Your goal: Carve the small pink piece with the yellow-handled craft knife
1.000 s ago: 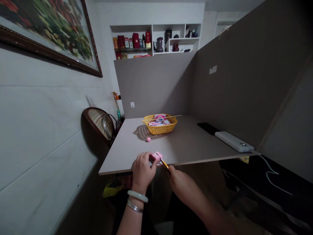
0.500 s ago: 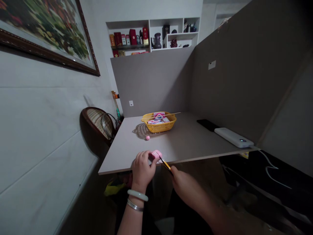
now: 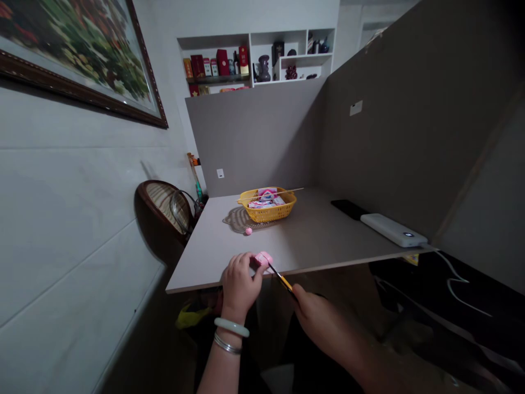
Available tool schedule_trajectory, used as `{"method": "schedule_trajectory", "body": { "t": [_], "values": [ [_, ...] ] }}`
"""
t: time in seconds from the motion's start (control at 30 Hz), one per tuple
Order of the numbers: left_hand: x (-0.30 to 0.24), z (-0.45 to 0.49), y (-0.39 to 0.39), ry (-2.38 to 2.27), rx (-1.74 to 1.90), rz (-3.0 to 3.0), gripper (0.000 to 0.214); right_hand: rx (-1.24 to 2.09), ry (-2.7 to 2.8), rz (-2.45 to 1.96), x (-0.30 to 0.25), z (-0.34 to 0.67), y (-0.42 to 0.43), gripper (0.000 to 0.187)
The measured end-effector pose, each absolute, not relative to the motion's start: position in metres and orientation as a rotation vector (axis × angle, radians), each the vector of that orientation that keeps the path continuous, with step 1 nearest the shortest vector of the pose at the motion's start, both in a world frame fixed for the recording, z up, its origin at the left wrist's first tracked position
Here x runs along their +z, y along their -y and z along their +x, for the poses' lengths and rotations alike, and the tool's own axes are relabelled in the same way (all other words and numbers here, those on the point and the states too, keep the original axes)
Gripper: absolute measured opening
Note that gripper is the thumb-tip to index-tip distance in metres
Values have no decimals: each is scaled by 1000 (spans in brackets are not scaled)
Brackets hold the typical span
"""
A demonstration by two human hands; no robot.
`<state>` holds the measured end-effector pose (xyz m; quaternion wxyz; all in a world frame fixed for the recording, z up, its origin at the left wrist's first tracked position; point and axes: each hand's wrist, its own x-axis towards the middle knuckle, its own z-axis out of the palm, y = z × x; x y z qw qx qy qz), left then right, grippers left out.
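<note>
Near the table's front edge, my left hand (image 3: 240,279) is closed on a pink clay-like lump (image 3: 263,258), with fingers and thumb at its left side. My right hand (image 3: 314,309) grips a slim tool with a yellow-and-black handle (image 3: 286,283). The tool's thin dark tip reaches up to the lump's right side and touches it; whether it goes in, I cannot tell. A small pink ball (image 3: 248,231) lies farther back on the table, apart from both hands.
Behind the ball stands a yellow basket (image 3: 270,214) holding printed packets, with a thin stick across its top. A white power bank (image 3: 392,230) with a cable and a black flat object (image 3: 348,209) lie at the right. Grey panels (image 3: 262,142) rise behind and right.
My right hand has moved slightly right and down, and more of the yellow handle shows. My left hand and the pink lump stay nearly in place.
</note>
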<state>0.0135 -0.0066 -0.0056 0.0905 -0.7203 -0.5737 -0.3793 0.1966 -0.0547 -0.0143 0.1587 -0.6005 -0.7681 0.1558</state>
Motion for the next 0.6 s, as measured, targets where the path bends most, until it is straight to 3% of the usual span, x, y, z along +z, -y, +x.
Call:
{"method": "schedule_trajectory", "body": {
  "t": [0.6],
  "values": [
    [-3, 15, 6, 1720, -1133, -2160, 21, 364, 2262, -1715, 1, 188, 43, 21]
  ]
}}
